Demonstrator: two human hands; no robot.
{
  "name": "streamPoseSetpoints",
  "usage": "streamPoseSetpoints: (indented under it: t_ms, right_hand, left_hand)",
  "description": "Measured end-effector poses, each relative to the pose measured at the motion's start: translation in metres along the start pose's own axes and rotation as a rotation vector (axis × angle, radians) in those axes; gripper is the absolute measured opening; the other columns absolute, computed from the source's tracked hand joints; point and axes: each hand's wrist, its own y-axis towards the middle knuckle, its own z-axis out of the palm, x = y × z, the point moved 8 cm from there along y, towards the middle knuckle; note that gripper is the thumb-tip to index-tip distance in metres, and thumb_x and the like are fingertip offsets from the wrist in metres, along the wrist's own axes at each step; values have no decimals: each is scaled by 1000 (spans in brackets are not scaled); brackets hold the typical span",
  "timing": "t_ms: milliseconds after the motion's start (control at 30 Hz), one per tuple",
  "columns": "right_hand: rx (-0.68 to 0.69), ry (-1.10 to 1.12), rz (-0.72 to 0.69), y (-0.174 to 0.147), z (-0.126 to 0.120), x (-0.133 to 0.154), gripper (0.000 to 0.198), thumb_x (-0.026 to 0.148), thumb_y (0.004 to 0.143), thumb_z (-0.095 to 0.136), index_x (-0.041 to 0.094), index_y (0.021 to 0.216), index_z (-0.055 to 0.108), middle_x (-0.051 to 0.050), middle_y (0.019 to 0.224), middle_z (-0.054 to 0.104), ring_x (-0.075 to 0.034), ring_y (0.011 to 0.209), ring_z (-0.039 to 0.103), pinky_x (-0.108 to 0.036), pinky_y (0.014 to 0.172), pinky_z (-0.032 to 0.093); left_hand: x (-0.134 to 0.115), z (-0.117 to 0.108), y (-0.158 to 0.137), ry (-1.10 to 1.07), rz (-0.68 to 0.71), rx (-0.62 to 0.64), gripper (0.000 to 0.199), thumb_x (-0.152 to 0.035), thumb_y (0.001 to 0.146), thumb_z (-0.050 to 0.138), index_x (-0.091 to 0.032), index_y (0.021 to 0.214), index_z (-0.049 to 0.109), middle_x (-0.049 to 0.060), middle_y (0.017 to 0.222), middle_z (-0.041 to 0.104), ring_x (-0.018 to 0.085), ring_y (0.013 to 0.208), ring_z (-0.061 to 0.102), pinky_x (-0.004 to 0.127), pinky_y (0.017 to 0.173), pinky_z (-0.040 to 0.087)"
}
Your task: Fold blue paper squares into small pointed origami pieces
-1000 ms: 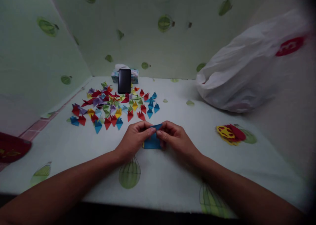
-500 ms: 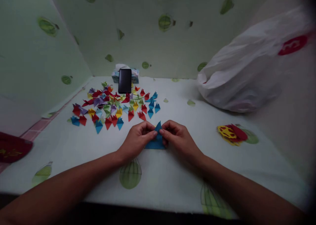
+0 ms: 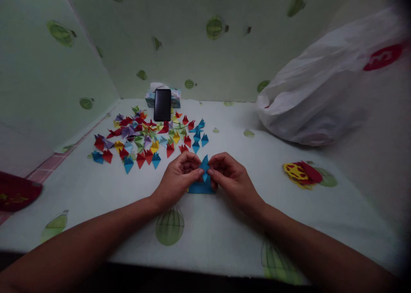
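Observation:
Between my fingertips, near the middle of the table, is a small folded blue paper [image 3: 204, 166], pointed at the top and narrow at the bottom. My left hand [image 3: 180, 175] pinches its left edge with thumb and forefinger. On the other edge, my right hand [image 3: 231, 175] pinches it the same way. Just beneath lies flat blue paper [image 3: 201, 188] on the table, partly covered by my hands. Beyond my hands, to the left, spreads a group of several small folded paper pieces [image 3: 141, 136] in red, blue, yellow, purple and green.
A dark phone [image 3: 162, 105] leans on a tissue box [image 3: 175, 98] at the back. On the right are a white plastic bag [image 3: 308, 96] and yellow and red cut-out pieces [image 3: 302, 174]. A dark red object [image 3: 19, 192] sits at the left edge.
The folded blue paper in my fingers has turned from a broader triangle into a narrow diamond shape facing me. My hands have risen slightly; the other things lie as before.

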Motion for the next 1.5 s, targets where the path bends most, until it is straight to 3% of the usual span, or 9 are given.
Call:
streamPoseSetpoints:
  t_ms: [533,700,1167,1367,1500]
  right_hand:
    - [-16,69,29,0,-1,-4,22,27,82,71,21,96,55,6,71,59,-9,50,57,-25,50,47]
    - [-8,34,50,-1,-2,-5,13,29,86,64,19,93,61,5,60,59,-11,52,57,-27,54,49]
    - [-1,113,65,0,2,-7,20,28,82,70,21,91,54,6,65,60,-10,50,58,-25,50,49]
    - [34,18,57,-1,4,-7,21,28,82,70,23,92,52,8,65,52,-9,47,51,-23,45,41]
    - [25,-119,-23,-2,3,-1,18,28,84,69,23,92,53,6,66,50,-10,54,51,-24,48,40]
  left_hand:
    - [1,-1,-1,7,-26,-2,26,-24,80,74,-17,99,59,-3,78,66,10,71,64,23,70,51]
    - [1,-3,0,-10,-45,-29,28,-26,78,76,-17,98,59,-2,77,66,12,70,65,25,69,51]
    - [-1,-1,0,44,11,-8,24,-25,78,75,-18,91,57,-3,78,62,10,71,62,23,68,49]
    - [-7,4,-3,172,82,55,14,-22,85,67,-18,95,58,0,86,62,12,79,61,24,73,49]
    - [-7,5,-4,167,78,68,19,-27,86,68,-19,100,58,1,86,63,13,81,62,24,74,49]
